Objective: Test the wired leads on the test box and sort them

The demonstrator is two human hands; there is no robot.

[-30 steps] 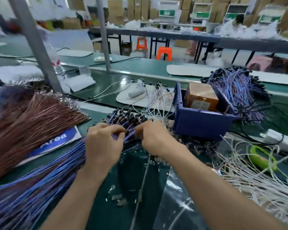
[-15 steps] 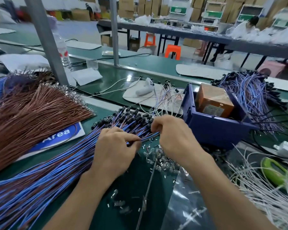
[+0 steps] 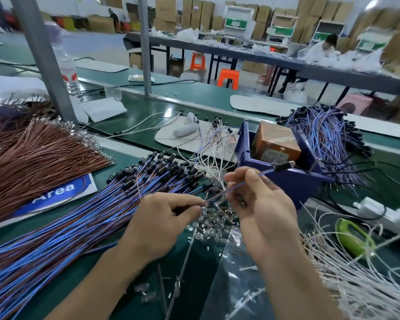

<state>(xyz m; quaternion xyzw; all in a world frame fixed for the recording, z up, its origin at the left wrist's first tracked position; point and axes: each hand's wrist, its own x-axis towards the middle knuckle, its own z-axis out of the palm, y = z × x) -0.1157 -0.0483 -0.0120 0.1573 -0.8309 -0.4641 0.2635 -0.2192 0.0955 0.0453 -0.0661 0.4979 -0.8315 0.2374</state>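
The heap of blue-and-brown wired leads with black plugs [image 3: 90, 215] is spread at the left; one thin blue lead [image 3: 219, 194] is pinched at its tail by the left hand [image 3: 162, 218] and held in the curled fingers of the right hand [image 3: 263, 211]; its plug [image 3: 283, 166] should be guided squarely to the orange test box [image 3: 275, 144] inside the dark-blue plastic bin [image 3: 298, 185].

One blue lead [image 3: 218, 194] has come clear of the bundle [image 3: 102, 213]. A second ago both hands were working among the bundle's black plugs. Now the left hand [image 3: 162, 222] pinches the wire low, and the right hand [image 3: 261, 204] has risen, its plug [image 3: 283, 166] poised before the blue bin [image 3: 293, 183].
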